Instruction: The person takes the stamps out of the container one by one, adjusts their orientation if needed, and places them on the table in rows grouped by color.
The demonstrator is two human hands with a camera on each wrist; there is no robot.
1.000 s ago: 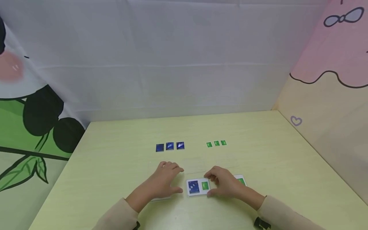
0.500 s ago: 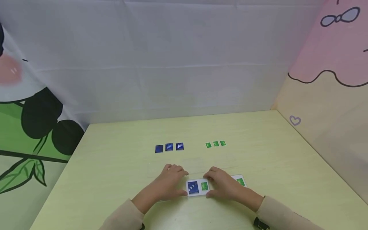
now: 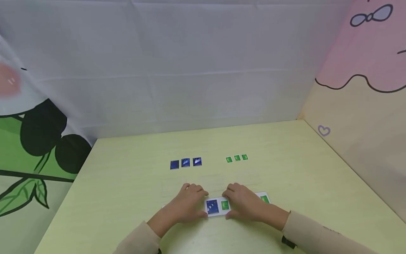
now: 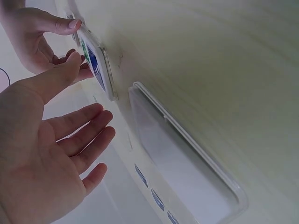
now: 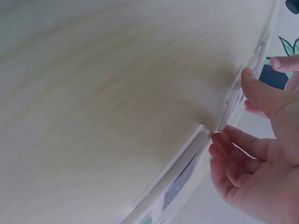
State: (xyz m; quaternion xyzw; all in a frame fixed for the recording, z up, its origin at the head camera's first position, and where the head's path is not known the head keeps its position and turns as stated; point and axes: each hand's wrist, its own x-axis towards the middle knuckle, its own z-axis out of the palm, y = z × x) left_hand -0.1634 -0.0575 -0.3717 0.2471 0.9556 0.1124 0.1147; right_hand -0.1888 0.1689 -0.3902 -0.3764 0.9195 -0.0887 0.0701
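A flat white plastic case (image 3: 220,208) lies at the middle front of the table, with a dark blue card (image 3: 212,206) and a smaller green card (image 3: 225,205) showing in it. My right hand (image 3: 242,203) pinches its right end, thumb on the near edge and fingers on the far edge. Close to the left end is my left hand (image 3: 189,203), its thumb and fingers spread; the left wrist view shows these fingers (image 4: 88,135) fairly straight and apart from the case. Part of the case's right end is hidden by my right hand.
Another case (image 4: 173,154) lies left, mostly behind my left hand in the head view. A third case, with a green card (image 3: 264,199), is partly behind my right hand. Farther back lie several blue cards (image 3: 185,162) and small green cards (image 3: 237,158), with faint clear sheets (image 3: 212,181) before them.
My left hand has moved right, up to the left end of the middle case. My right hand keeps its hold on the right end. The head view has shifted slightly.
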